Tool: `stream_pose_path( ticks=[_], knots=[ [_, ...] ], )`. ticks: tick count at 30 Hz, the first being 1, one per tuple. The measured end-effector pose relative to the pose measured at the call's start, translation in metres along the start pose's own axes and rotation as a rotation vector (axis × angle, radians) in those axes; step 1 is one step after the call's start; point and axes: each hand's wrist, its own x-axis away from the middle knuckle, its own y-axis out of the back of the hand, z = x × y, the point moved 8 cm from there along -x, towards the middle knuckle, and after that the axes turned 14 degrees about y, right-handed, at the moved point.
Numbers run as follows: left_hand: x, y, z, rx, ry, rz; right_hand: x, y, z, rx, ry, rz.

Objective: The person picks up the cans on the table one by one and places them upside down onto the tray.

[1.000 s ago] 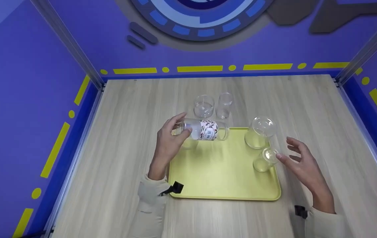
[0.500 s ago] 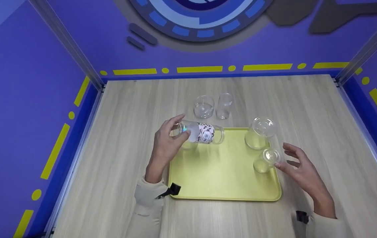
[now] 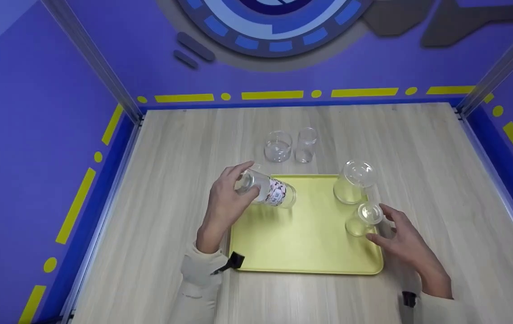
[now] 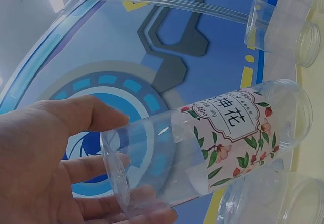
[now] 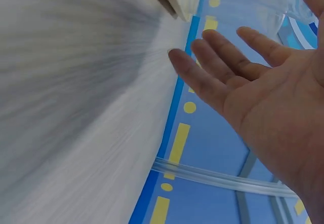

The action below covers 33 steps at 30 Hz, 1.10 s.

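My left hand grips a clear plastic jar by its base end. A floral paper band with printed characters wraps this jar, which tilts with its ringed mouth down and right, over the yellow tray. In the left wrist view, thumb and fingers curl around the base. At the tray's right edge, a small clear jar stands base up. My right hand is beside it, thumb and forefinger spread at its near and right sides. The right wrist view has that hand's fingers extended and loosely bent.
A larger clear jar stands behind the small one on the tray. Two more clear containers, a wide one and a slim one, stand on the wooden table behind the tray. Another clear jar lies close below the labelled one.
The labelled jar has come left and lower toward the tray, its mouth end tipping further down. My right hand has moved down and left, its fingers now around the small jar's side.
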Motion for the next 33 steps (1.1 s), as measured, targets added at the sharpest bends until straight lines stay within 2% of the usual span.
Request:
stream_pose_path(
  ticks=[7, 13, 19, 33],
  knots=[
    [0.005, 0.001, -0.002, -0.046, -0.036, -0.02, 0.002, -0.003, -0.009, 0.152, 0.005, 0.006],
    [0.009, 0.001, -0.003, -0.071, -0.042, -0.013, 0.003, -0.007, -0.012, 0.259, 0.033, -0.011],
    [0.009, -0.002, -0.004, -0.111, -0.042, 0.003, 0.002, -0.009, -0.009, 0.314, 0.059, -0.01],
    [0.016, 0.006, -0.008, -0.206, -0.083, -0.019, 0.002, -0.01, -0.004, 0.496, 0.083, -0.013]
  ],
)
